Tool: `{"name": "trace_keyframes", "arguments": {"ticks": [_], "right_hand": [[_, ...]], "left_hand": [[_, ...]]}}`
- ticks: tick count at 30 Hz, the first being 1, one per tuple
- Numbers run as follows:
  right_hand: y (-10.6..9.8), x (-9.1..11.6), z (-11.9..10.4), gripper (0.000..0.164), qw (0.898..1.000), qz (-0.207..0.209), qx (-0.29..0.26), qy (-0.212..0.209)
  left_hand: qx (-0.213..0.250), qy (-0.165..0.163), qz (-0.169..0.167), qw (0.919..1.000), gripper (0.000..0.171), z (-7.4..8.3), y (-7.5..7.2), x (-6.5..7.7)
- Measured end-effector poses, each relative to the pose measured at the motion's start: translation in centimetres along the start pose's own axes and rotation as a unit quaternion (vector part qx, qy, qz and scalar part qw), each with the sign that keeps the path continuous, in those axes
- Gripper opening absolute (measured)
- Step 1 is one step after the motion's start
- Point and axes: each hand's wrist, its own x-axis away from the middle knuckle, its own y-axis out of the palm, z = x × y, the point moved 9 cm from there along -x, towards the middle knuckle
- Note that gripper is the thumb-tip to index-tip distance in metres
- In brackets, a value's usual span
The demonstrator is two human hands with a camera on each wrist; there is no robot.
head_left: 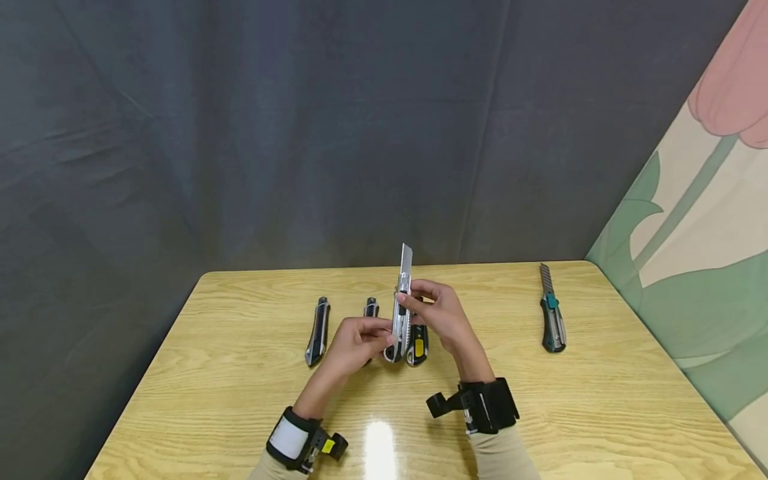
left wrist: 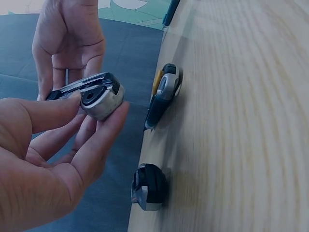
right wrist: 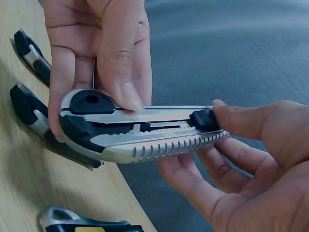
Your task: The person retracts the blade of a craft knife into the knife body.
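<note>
A silver snap-off utility knife (head_left: 398,330) is held up above the table, its blade (head_left: 406,259) extended and pointing away from me. My left hand (head_left: 355,343) pinches the rear end of the knife between thumb and fingers. Farther forward, my right hand (head_left: 445,319) grips the same handle, with the thumb at the black slider (right wrist: 203,120). The rounded butt (left wrist: 104,104) of the knife faces the left wrist camera. Behind the held knife lies a black and yellow utility knife (head_left: 419,345), partly covered by the right hand.
Two dark utility knives lie on the wooden table (head_left: 240,373) to the left: one fully visible (head_left: 319,332), another (head_left: 371,308) partly hidden by my left hand. A black and teal utility knife (head_left: 552,317) with its blade out lies far right. A dark curtain (head_left: 360,133) hangs behind.
</note>
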Motion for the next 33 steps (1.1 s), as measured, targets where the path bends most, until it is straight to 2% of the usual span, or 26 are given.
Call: {"name": "trace_keyframes", "arguments": {"ticks": [4, 6, 16, 23, 28, 33], "right_hand": [[-0.1, 0.2, 0.0, 0.026, 1.000, -0.001, -0.001, 0.003], [0.0, 0.2, 0.0, 0.027, 1.000, -0.005, 0.001, 0.004], [0.2, 0.4, -0.1, 0.033, 1.000, -0.013, 0.001, 0.007], [0.0, 0.5, 0.5, 0.038, 0.999, -0.001, -0.007, 0.032], [0.4, 0.5, 0.7, 0.031, 0.999, -0.011, -0.019, 0.049], [0.9, 0.5, 0.7, 0.028, 0.999, -0.016, -0.008, 0.036]], "left_hand": [[-0.001, 0.001, -0.010, 0.9999, 0.027, 1.8, 0.3, 0.8], [-0.005, 0.003, -0.012, 0.9999, 0.028, 2.1, 0.3, 1.0], [-0.003, 0.005, -0.013, 0.9999, 0.029, 2.1, 0.1, 0.9], [-0.003, 0.013, -0.014, 0.9998, 0.029, 2.3, 0.2, 0.9], [0.002, 0.020, -0.003, 0.9998, 0.030, 2.5, -0.1, 0.8], [0.015, 0.012, 0.005, 0.9998, 0.030, 2.3, -0.4, 0.9]]}}
